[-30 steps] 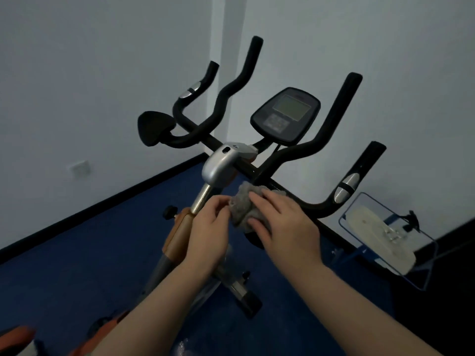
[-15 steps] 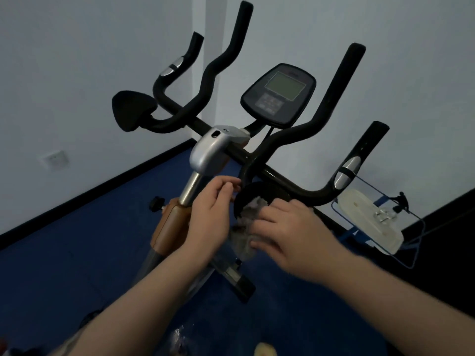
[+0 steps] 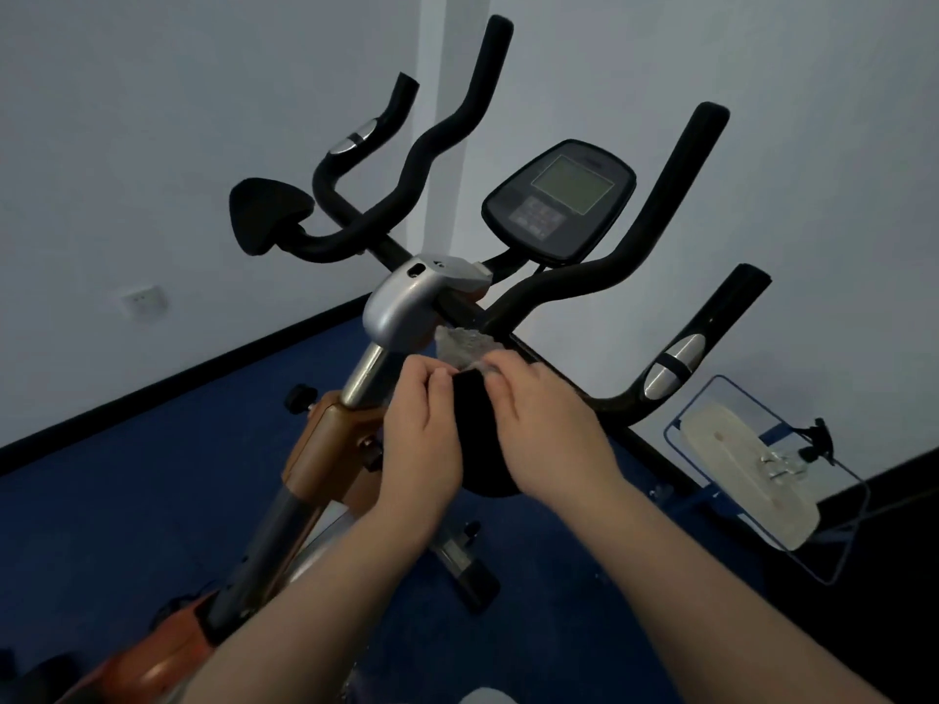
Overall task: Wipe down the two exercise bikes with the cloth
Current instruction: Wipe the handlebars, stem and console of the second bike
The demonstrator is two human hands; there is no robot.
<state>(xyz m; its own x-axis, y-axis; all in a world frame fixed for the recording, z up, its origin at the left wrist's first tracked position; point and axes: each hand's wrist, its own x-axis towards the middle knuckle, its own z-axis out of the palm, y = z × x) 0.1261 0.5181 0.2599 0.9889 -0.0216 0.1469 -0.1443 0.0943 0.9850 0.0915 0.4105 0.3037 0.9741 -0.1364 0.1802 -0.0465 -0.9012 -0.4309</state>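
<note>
**Working the cloth along the handlebar crossbar**

Gripping from both sides, the person's left hand (image 3: pixel 421 424) and right hand (image 3: pixel 549 424) sit close together just below the silver stem cap (image 3: pixel 406 302) of the exercise bike (image 3: pixel 325 449). The left hand's fingers are curled with thumb and fingertips pinched at the edge of the cloth (image 3: pixel 465 348); the right hand's fingers curl over the cloth's other side, holding it against the black handlebar (image 3: pixel 559 292) where the crossbar meets the stem. Between the two hands a black padded piece (image 3: pixel 475 424) shows.

The cloth looks small, pale grey, thin and limp, so it should bunch and fold freely round the tubing; it seems best held by a gathered wad in the palm, not by one corner, or it will slip off the round bar. The foam grips look soft and slightly tacky, likely to drag at the fabric.

Further out, the console (image 3: pixel 559 203) stands above the bars, its screen blank and its buttons too blurred to read. No brand or lettering can be made out anywhere. A wall socket (image 3: pixel 145 299) sits low on the left wall; the second bike is not in sight.
</note>
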